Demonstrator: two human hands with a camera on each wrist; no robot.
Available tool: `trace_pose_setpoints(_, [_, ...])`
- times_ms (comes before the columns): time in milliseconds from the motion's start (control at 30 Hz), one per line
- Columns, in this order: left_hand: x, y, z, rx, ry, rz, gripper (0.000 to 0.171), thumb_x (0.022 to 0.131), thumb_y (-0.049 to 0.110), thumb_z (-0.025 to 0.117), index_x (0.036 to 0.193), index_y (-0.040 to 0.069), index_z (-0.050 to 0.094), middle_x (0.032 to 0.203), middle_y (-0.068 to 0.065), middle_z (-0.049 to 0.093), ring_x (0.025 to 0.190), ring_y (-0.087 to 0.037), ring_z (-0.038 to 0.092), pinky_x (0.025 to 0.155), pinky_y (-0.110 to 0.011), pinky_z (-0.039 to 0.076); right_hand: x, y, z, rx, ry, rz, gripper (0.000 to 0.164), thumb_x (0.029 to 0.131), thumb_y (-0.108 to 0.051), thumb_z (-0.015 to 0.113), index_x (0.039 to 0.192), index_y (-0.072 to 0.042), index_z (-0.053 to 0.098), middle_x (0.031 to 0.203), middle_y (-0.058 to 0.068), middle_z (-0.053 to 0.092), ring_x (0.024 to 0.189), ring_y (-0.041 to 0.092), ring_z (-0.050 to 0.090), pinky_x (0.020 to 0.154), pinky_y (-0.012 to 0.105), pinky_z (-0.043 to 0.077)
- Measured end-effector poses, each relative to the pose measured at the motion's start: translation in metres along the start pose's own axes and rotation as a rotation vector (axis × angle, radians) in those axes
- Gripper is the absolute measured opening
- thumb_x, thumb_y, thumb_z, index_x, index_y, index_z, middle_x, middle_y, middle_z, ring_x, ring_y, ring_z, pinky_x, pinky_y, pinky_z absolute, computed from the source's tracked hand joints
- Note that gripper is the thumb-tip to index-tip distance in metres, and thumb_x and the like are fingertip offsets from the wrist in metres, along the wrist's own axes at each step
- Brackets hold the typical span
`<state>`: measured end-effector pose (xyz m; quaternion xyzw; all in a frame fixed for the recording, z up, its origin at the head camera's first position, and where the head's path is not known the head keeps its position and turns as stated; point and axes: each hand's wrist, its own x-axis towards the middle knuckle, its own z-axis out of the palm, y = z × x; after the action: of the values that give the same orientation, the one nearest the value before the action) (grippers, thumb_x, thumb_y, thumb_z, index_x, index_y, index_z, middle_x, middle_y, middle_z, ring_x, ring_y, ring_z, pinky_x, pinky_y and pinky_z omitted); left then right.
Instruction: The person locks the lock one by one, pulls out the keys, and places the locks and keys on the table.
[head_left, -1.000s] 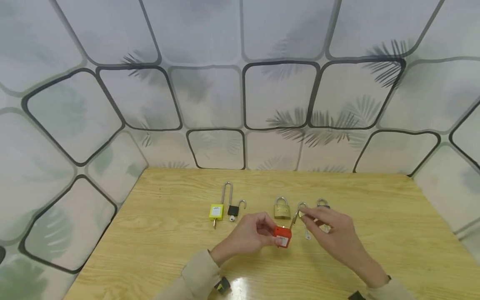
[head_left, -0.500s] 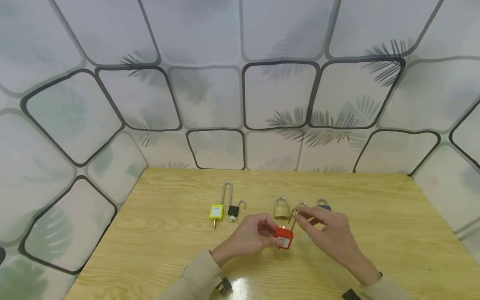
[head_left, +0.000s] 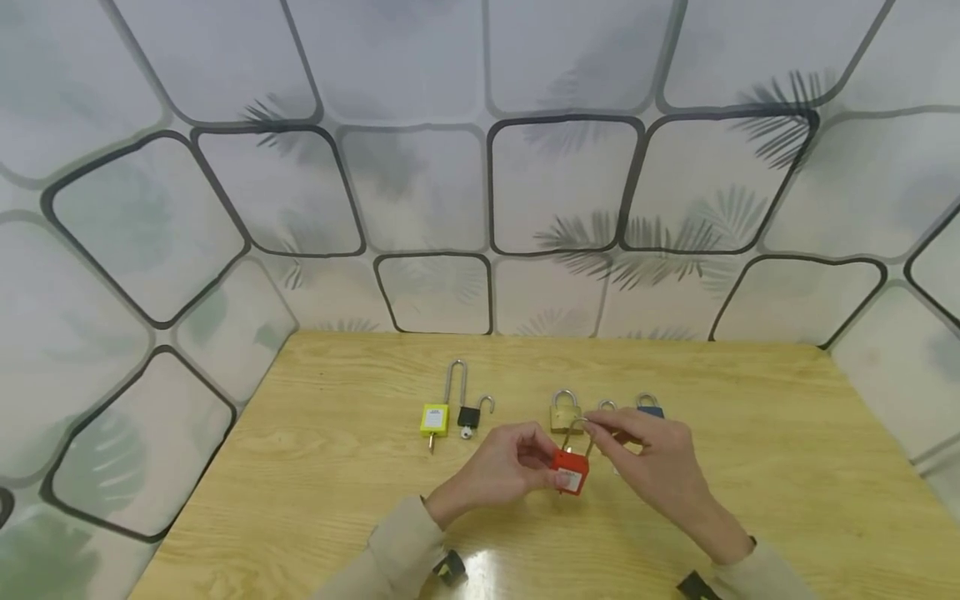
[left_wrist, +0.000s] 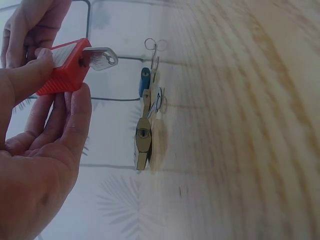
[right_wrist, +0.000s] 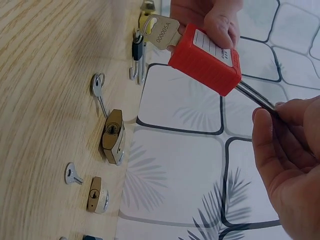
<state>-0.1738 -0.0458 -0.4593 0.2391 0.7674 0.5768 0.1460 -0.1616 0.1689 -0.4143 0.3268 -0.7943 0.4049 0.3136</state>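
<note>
My left hand [head_left: 498,468] grips the body of a red padlock [head_left: 573,472] above the table, thumb on its white label. A silver key [right_wrist: 159,31] sits in the keyhole at the padlock's base, and the left wrist view also shows this key [left_wrist: 102,59]. With thumb and fingertips my right hand [head_left: 663,462] pinches the bend of the metal shackle [right_wrist: 254,93]. That shackle stands over the top of the body, both legs pointing down toward it. Behind the hands lies a brass padlock [head_left: 565,417].
To the left lie a yellow padlock [head_left: 434,418] with a long shackle and key, and a small black padlock [head_left: 468,417] with its shackle open. A smaller brass padlock [right_wrist: 95,194], loose keys [right_wrist: 73,174] and a blue padlock [head_left: 651,409] lie to the right.
The shackle, swung out to the right side earlier, has been turned round over the padlock body. My right hand has moved slightly left with it; the left hand holds nearly still.
</note>
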Motion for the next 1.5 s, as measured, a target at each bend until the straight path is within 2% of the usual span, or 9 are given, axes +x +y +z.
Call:
trace_pose_setpoints(333, [-0.002, 0.0, 0.001, -0.004, 0.013, -0.006, 0.022, 0.076, 0.007, 0.082, 0.092, 0.007, 0.066, 0.092, -0.008, 0.074, 0.078, -0.01, 0.069, 0.071, -0.023, 0.059, -0.003, 0.0, 0.002, 0.022, -0.006, 0.002, 0.032, 0.065, 0.014, 0.079, 0.089, -0.008, 0.077, 0.072, 0.005, 0.075, 0.056, 0.005, 0.061, 0.043, 0.014, 0.05])
trace_pose_setpoints(833, [0.0, 0.002, 0.0, -0.044, 0.03, 0.01, 0.022, 0.077, 0.008, 0.081, 0.092, 0.005, 0.065, 0.092, -0.011, 0.075, 0.078, -0.01, 0.069, 0.07, -0.023, 0.059, -0.001, -0.002, 0.004, 0.046, -0.005, -0.018, 0.031, 0.063, 0.017, 0.079, 0.085, -0.005, 0.077, 0.075, 0.006, 0.076, 0.058, 0.01, 0.065, 0.046, 0.014, 0.052])
trace_pose_setpoints(933, [-0.004, 0.014, -0.001, -0.057, 0.036, 0.014, 0.02, 0.078, 0.004, 0.08, 0.092, 0.001, 0.065, 0.092, -0.016, 0.074, 0.078, -0.012, 0.069, 0.069, -0.022, 0.059, -0.003, -0.002, 0.006, 0.049, -0.013, -0.012, 0.03, 0.063, 0.016, 0.08, 0.084, -0.004, 0.077, 0.077, 0.006, 0.076, 0.061, 0.011, 0.067, 0.048, 0.014, 0.053])
trace_pose_setpoints(1067, [-0.004, 0.016, 0.0, -0.068, 0.039, 0.003, 0.02, 0.079, 0.001, 0.078, 0.095, -0.001, 0.065, 0.094, -0.019, 0.074, 0.08, -0.015, 0.07, 0.069, -0.022, 0.059, 0.0, -0.006, 0.006, 0.056, -0.017, -0.019, 0.028, 0.063, 0.017, 0.079, 0.084, -0.003, 0.077, 0.078, 0.007, 0.077, 0.064, 0.011, 0.068, 0.048, 0.014, 0.053])
trace_pose_setpoints(1167, [-0.001, 0.004, 0.0, -0.075, 0.04, 0.004, 0.023, 0.079, 0.005, 0.079, 0.097, 0.002, 0.065, 0.095, -0.015, 0.074, 0.081, -0.014, 0.069, 0.071, -0.024, 0.059, 0.004, -0.012, 0.004, 0.058, -0.015, -0.028, 0.029, 0.063, 0.018, 0.078, 0.083, -0.002, 0.076, 0.077, 0.008, 0.077, 0.063, 0.012, 0.068, 0.047, 0.014, 0.053])
trace_pose_setpoints(1367, [-0.002, 0.004, -0.002, -0.101, 0.04, 0.027, 0.022, 0.08, 0.007, 0.079, 0.097, 0.004, 0.065, 0.096, -0.013, 0.073, 0.083, -0.013, 0.069, 0.073, -0.026, 0.06, 0.002, -0.008, 0.005, 0.072, -0.013, -0.031, 0.029, 0.064, 0.017, 0.078, 0.087, -0.001, 0.076, 0.078, 0.01, 0.077, 0.063, 0.014, 0.069, 0.048, 0.015, 0.054])
trace_pose_setpoints(1500, [-0.002, 0.006, -0.005, -0.156, 0.066, 0.009, 0.022, 0.081, 0.005, 0.077, 0.099, 0.002, 0.065, 0.101, -0.015, 0.072, 0.087, -0.016, 0.069, 0.077, -0.029, 0.059, -0.004, -0.003, 0.007, 0.073, -0.03, 0.007, 0.03, 0.068, 0.014, 0.077, 0.094, -0.002, 0.076, 0.083, 0.011, 0.077, 0.068, 0.013, 0.07, 0.052, 0.016, 0.057])
